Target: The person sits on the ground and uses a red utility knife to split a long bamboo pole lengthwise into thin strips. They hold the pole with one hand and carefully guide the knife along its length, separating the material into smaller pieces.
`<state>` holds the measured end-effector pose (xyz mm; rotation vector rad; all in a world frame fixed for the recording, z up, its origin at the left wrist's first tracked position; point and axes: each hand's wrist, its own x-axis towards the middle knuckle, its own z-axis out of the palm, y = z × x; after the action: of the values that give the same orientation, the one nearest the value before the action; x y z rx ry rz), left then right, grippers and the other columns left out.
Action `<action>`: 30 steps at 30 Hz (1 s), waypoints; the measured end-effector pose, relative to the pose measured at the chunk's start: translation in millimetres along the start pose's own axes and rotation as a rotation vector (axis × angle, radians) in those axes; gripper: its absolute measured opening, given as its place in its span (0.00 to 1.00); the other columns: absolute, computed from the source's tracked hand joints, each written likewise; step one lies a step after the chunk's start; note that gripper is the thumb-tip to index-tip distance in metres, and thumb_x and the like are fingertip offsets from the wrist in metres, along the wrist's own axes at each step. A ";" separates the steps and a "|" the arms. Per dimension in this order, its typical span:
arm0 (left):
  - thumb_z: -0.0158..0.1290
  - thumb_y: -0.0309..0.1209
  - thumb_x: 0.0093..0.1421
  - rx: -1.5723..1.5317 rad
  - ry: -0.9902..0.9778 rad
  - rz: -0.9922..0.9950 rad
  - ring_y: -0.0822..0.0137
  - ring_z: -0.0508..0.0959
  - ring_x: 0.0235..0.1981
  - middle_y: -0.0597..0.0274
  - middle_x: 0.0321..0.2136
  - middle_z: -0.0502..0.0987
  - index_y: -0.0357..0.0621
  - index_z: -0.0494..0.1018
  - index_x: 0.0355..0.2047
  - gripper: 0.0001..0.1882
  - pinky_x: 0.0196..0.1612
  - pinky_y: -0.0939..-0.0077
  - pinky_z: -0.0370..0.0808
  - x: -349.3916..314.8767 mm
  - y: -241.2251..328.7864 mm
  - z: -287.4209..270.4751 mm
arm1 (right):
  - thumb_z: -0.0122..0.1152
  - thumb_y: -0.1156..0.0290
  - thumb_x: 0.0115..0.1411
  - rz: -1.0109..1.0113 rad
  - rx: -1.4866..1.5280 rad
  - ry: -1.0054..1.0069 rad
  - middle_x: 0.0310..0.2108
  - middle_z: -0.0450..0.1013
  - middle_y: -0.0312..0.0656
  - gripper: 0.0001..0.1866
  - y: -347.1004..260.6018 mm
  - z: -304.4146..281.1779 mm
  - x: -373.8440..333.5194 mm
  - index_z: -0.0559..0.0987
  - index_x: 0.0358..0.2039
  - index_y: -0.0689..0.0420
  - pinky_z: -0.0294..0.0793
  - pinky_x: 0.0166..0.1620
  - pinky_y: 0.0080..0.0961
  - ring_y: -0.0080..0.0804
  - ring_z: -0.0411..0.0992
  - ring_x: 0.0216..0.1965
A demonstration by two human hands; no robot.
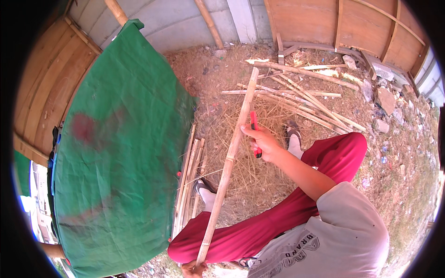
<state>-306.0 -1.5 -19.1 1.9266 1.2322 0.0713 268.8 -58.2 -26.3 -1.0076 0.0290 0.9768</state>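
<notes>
A left hand (193, 269) clasps a bamboo pole (229, 161) low down as the right hand (263, 140) grips a red cutter (254, 121), apparently for trimming, where the next stroke calls for steadiness.

A green tarp (125, 157) spans the left, stones (385, 101) the right.

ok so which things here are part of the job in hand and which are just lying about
Likely part of the job:
bamboo strip, lower end in the left hand
red-and-black tool, apparently a cutter, in the right hand
probably the straw-like shavings and loose strips

Seemingly just lying about:
stone chunks at right
scattered litter
</notes>
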 end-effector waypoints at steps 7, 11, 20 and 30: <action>0.64 0.37 0.57 0.425 0.028 -0.121 0.62 0.80 0.31 0.58 0.30 0.81 0.36 0.80 0.39 0.17 0.34 0.64 0.77 17.9 -46.6 -5.2 | 0.73 0.62 0.59 -0.075 -0.101 0.069 0.20 0.65 0.25 0.14 -3.1 7.2 0.4 0.74 0.33 0.50 0.52 0.19 0.16 0.12 0.55 0.14; 0.69 0.28 0.45 0.048 0.148 -0.005 0.69 0.79 0.22 0.56 0.22 0.81 0.35 0.79 0.32 0.15 0.27 0.73 0.74 33.4 54.3 5.8 | 0.74 0.62 0.58 -0.125 -0.095 0.098 0.22 0.69 0.27 0.13 -0.8 -11.5 7.2 0.76 0.31 0.52 0.54 0.20 0.19 0.14 0.57 0.16; 0.69 0.28 0.45 0.278 0.247 0.072 0.67 0.78 0.20 0.53 0.19 0.79 0.32 0.78 0.31 0.15 0.25 0.68 0.73 44.1 66.1 6.7 | 0.74 0.62 0.57 -0.156 -0.126 0.166 0.20 0.68 0.27 0.14 -9.1 -10.6 2.9 0.77 0.26 0.53 0.53 0.20 0.20 0.15 0.56 0.16; 0.68 0.31 0.46 0.389 0.272 0.255 0.59 0.75 0.30 0.52 0.29 0.76 0.35 0.77 0.39 0.20 0.34 0.61 0.72 48.1 40.0 0.7 | 0.75 0.64 0.57 -0.175 -0.128 0.159 0.22 0.70 0.28 0.13 -7.1 -8.4 0.7 0.76 0.29 0.53 0.51 0.18 0.18 0.13 0.56 0.14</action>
<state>-251.6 28.3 -10.5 2.4729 1.2334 0.2490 277.5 -65.0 -26.5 -1.1837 0.0101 0.7443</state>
